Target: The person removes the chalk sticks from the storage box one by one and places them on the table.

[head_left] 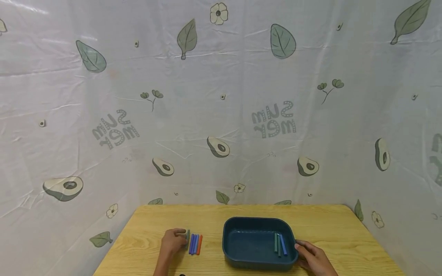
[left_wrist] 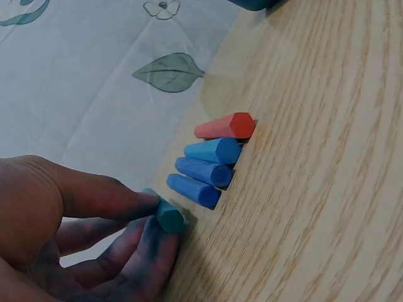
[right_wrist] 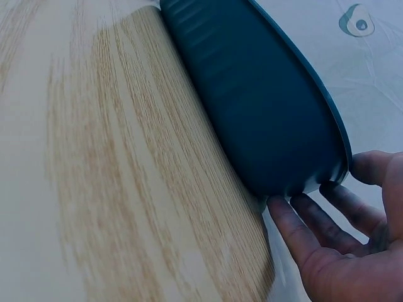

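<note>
In the left wrist view, my left hand [left_wrist: 94,233] pinches a teal-green chalk stick [left_wrist: 169,217] between thumb and fingers, low over the table. The fingers carry dark smudges. Beside it lies a row of several chalk sticks: blue ones [left_wrist: 204,173] and, at the end, a red one [left_wrist: 227,126]. My right hand [head_left: 312,257] holds the right end of a dark blue tray [head_left: 255,264], thumb at the rim and fingers against the outer wall. Inside the tray, toward its right side, lie two green chalk sticks [head_left: 277,243] and one blue chalk stick [head_left: 283,244].
The wooden table [head_left: 214,211] reaches back to a hanging sheet [head_left: 193,115] printed with leaves and avocados. A small dark object [head_left: 182,275] shows at the bottom edge of the head view. The tray stands right of the chalk row.
</note>
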Tool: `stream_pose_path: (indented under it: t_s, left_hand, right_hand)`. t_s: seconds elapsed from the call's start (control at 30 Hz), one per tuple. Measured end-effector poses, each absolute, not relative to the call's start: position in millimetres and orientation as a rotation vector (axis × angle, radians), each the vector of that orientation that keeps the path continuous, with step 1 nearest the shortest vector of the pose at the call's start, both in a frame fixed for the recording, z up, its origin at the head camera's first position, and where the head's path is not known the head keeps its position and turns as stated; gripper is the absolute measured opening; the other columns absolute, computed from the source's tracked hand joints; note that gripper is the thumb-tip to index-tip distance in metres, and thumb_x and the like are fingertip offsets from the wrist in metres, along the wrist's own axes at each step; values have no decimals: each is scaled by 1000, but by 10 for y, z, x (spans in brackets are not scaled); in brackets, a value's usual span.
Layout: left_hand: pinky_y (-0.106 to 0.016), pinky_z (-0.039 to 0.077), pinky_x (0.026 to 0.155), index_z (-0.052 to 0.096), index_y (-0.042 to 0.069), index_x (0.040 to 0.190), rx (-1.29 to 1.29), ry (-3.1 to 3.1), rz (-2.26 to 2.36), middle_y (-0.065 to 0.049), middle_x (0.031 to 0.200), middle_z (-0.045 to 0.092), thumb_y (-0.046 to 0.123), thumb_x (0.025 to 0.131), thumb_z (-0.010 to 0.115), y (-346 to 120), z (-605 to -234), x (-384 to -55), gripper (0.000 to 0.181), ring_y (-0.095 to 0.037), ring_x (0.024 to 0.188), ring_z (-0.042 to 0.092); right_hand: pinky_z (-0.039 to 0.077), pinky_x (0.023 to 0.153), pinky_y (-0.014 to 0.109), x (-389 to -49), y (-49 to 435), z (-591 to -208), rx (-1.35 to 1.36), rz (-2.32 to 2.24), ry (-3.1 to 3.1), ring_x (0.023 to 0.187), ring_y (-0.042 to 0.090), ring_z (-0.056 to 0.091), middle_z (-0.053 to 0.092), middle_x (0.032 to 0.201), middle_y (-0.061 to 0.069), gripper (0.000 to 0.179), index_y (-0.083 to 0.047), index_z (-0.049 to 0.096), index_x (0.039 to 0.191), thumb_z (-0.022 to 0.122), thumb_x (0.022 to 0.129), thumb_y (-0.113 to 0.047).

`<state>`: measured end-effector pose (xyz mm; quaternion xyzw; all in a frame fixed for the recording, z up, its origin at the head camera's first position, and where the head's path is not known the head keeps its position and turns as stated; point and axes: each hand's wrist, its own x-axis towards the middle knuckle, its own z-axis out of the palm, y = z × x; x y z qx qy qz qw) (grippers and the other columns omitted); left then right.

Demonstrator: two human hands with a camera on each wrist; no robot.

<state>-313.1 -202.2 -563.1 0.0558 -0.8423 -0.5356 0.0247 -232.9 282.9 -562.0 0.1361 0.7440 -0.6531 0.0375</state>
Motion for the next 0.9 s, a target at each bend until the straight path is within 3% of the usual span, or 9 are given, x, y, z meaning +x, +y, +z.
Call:
stream_pose_path:
  t_s: [0.3,0.47,0.9]
  left_hand:
    - [-42,65,76,74,-13,115,124,-2649,-1473,-24,97,81,-5,71,72,-1949,-5634,-3098,45,-35,91,80]
    - [-38,64,73,75,-12,115,138,-2665,-1462,-22,96,82,-4,72,73,-1942,-5610,-3085,44,-31,88,80]
    - [-43,67,73,67,-18,128,145,-2658,-1654,-32,111,77,3,86,72,-1978,-5559,-3039,47,-34,91,80]
  right_hand:
    - [65,91,50,-2335,2824,-5617,415,-2013,2281,109,32,77,68,134,35,57,17,54,145,62,109,-26]
    - [65,92,51,-2329,2819,-5606,414,-2019,2276,111,33,76,67,135,36,56,18,53,145,61,110,-24]
    - [65,93,50,-2322,2826,-5608,391,-2030,2275,114,32,75,65,138,36,54,18,52,147,59,111,-23]
